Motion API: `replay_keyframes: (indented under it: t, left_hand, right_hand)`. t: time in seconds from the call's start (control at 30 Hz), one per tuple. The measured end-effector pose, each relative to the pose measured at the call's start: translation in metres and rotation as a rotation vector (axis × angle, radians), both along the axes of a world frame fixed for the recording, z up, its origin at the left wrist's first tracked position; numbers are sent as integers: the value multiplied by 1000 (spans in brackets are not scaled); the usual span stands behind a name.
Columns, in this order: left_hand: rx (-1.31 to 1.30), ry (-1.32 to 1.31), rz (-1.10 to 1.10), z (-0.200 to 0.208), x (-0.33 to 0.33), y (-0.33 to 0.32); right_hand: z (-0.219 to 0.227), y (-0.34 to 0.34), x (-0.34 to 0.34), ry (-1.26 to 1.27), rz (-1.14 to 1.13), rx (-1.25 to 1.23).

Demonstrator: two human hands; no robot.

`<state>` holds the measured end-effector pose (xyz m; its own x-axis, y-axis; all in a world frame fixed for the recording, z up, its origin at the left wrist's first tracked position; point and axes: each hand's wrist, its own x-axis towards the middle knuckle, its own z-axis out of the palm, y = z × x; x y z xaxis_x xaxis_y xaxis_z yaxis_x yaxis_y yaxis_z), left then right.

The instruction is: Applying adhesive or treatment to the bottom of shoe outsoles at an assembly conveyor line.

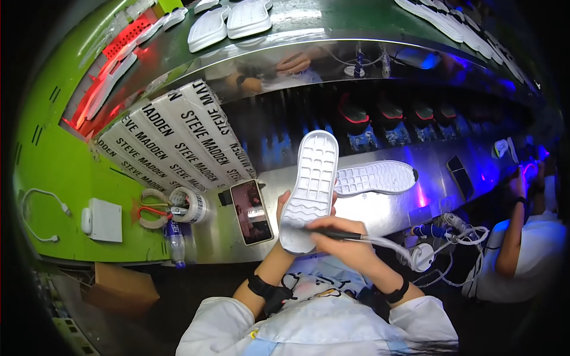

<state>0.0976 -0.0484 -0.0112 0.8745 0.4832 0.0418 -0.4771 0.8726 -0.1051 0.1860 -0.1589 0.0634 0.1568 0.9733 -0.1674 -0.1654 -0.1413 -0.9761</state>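
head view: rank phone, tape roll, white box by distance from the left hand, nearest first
From the left hand, which holds the white shoe sole:
1. Phone, just left of the hand on the metal bench.
2. Tape roll, further left, beside the scissors.
3. White box, far left on the green surface.

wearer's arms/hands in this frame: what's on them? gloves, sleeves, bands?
No gloves: both hands are bare. The left hand and right hand each have a black band at the wrist, the left one wider. Forearms are bare up to pale, whitish sleeves pushed back near the elbows. No cables are attached to the arms themselves.
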Motion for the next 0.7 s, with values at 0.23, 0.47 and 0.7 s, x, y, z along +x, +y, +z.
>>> replay_keyframes:
  t: [0.23, 0.47, 0.7]
  left_hand:
    - [130, 5, -227, 16, -3, 29]
    - [298, 151, -412, 17, 1, 47]
    - [359, 559, -596, 59, 11, 36]
  right_hand:
    - [-1, -2, 10, 119, -54, 14]
    - [11, -4, 21, -240, 74, 276]
    - [41, -6, 23, -480, 120, 520]
